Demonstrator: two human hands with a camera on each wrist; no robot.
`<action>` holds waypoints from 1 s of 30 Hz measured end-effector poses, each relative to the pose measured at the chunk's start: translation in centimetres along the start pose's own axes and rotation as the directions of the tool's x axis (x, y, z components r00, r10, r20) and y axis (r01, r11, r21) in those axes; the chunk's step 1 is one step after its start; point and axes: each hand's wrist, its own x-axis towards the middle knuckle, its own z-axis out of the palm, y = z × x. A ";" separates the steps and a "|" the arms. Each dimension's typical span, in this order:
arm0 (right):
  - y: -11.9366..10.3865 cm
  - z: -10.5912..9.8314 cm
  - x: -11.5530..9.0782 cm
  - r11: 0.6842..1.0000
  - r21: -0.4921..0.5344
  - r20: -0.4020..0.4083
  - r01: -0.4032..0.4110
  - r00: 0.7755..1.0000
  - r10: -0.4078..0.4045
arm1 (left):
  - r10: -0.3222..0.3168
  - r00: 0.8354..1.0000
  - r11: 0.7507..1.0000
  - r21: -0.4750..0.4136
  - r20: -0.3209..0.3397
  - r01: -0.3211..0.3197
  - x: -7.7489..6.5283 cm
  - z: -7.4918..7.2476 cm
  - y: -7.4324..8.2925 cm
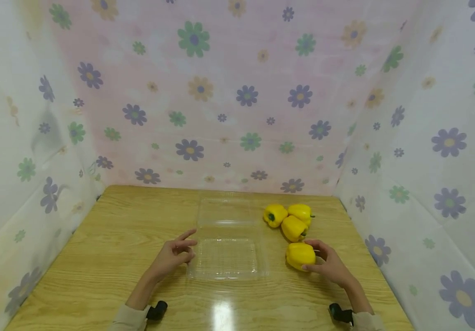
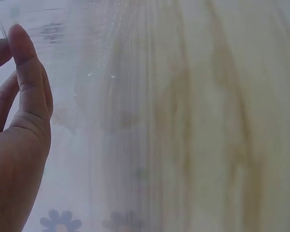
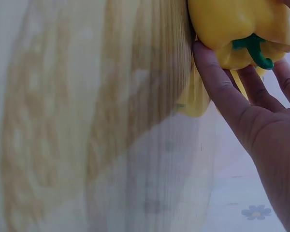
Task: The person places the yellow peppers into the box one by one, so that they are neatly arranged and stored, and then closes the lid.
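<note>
An opened clear plastic clamshell box [image 1: 229,277] lies on the table, its lid [image 1: 228,211] folded back toward the wall. At the box's left edge, my left hand [image 1: 173,257] pinches the rim between thumb and finger; the left wrist view shows the fingertips [image 2: 22,41] there. To the right of the box, my right hand [image 1: 331,265] grips a yellow bell pepper [image 1: 299,256] by its stem end, thumb on the near side and fingers on the far side. The right wrist view shows this pepper's green stem [image 3: 255,50] facing the palm.
Behind the held pepper, three more yellow bell peppers [image 1: 275,215] sit clustered at the table's back right. The wood-grain table [image 1: 109,239] is bounded by flower-printed cloth walls [image 1: 220,92] at the back and both sides.
</note>
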 end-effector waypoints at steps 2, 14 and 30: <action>0.0 0.1 0.0 1.000 0.008 -0.001 -0.003 1.000 0.003 | -0.014 1.000 1.000 -0.011 0.002 0.014 0.0 -0.1 0.0; 0.3 0.1 0.0 1.000 -0.003 -0.015 0.009 1.000 -0.009 | -0.033 0.999 0.999 -0.039 0.015 0.034 0.0 0.0 0.1; 0.1 0.1 0.3 0.998 -0.049 -0.046 0.025 0.999 -0.027 | -0.024 1.000 1.000 -0.020 -0.002 0.024 -0.1 0.2 0.1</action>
